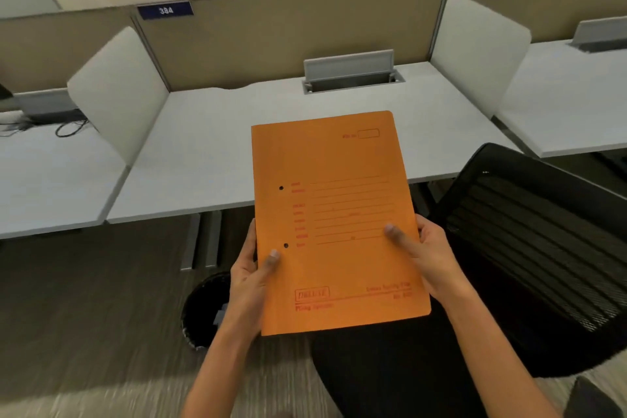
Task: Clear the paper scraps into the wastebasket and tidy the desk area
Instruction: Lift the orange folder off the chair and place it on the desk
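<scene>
I hold an orange file folder with red print and two punch holes, flat in front of me over the desk's front edge. My left hand grips its lower left edge, thumb on top. My right hand grips the lower right edge, thumb on the cover. On the floor below my left forearm stands a black wastebasket with pale paper scraps inside, partly hidden by the arm. The white desk lies beyond the folder.
A black mesh office chair stands close on the right. White side dividers flank the desk, and a grey cable hatch is raised at its back. Cables lie on the neighbouring desk to the left.
</scene>
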`<state>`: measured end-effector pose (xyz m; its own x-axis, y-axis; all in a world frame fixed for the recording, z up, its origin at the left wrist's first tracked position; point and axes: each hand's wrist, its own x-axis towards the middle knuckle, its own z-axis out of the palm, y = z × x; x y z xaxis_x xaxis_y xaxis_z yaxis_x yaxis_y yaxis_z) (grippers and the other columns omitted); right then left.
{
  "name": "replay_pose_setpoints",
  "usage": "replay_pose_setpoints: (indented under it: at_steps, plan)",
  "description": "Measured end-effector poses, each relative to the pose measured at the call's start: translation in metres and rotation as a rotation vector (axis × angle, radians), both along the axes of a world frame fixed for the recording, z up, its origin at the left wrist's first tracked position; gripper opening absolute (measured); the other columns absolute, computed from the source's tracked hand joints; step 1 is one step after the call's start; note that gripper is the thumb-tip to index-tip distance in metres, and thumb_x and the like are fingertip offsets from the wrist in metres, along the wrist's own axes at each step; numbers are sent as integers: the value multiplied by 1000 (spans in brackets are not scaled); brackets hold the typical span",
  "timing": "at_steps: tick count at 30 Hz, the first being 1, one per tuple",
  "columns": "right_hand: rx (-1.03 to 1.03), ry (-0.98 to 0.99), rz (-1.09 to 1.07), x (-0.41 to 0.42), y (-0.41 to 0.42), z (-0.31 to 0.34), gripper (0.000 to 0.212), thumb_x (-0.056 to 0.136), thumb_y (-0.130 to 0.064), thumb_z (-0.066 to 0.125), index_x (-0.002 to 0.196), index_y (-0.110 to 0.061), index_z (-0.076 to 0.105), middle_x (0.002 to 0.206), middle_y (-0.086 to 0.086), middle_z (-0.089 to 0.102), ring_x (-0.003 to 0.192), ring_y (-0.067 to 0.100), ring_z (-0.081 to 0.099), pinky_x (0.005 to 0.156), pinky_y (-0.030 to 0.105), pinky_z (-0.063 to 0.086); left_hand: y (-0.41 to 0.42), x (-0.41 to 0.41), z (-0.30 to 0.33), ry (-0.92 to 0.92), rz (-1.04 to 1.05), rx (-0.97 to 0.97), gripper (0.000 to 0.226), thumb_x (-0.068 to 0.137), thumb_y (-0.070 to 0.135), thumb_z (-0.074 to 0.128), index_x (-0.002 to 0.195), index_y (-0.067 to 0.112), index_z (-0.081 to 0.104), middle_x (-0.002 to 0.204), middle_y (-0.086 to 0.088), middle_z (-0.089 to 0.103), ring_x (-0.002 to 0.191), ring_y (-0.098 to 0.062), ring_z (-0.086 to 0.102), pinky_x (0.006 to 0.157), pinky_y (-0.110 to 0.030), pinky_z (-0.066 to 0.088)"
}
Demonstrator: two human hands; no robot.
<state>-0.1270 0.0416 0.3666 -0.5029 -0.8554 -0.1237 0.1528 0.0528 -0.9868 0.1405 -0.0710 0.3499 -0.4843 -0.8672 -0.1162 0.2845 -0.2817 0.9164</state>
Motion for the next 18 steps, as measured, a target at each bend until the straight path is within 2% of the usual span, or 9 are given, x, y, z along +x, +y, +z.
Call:
replay_pose_setpoints:
  at_steps: [5, 9, 14, 18]
  plan:
    - [-44, -22, 20, 12, 3, 15, 26, 94, -24, 71, 119, -21, 67, 113, 3, 77, 102, 23, 75, 75, 32, 63, 6, 14, 18, -15, 23, -14, 61, 98, 13, 58, 146, 47, 42, 136, -4, 65, 118, -37, 66, 86, -61, 57]
    - [-71, -45, 36, 20, 6, 26, 24, 94, -25, 71, 118, -25, 68, 114, 3, 77, 102, 24, 75, 74, 32, 63, 12, 24, 30, -24, 41, -43, 64, 98, 12, 57, 149, 46, 38, 138, -6, 63, 120, -39, 64, 87, -62, 57]
    - [-76, -77, 56, 24, 13, 32, 18, 93, -27, 71, 108, -37, 73, 114, 3, 77, 101, 24, 76, 73, 31, 63, 22, 29, 38, -30, 75, -50, 66, 96, 14, 59, 149, 47, 38, 139, -7, 62, 119, -39, 65, 86, -60, 58]
    - [-86, -79, 72, 22, 12, 40, 21, 92, -26, 72, 113, -32, 72, 114, 5, 77, 102, 26, 75, 73, 32, 63, 27, 29, 45, -23, 117, -41, 66, 94, 15, 62, 147, 48, 41, 136, -4, 65, 116, -37, 67, 82, -56, 60]
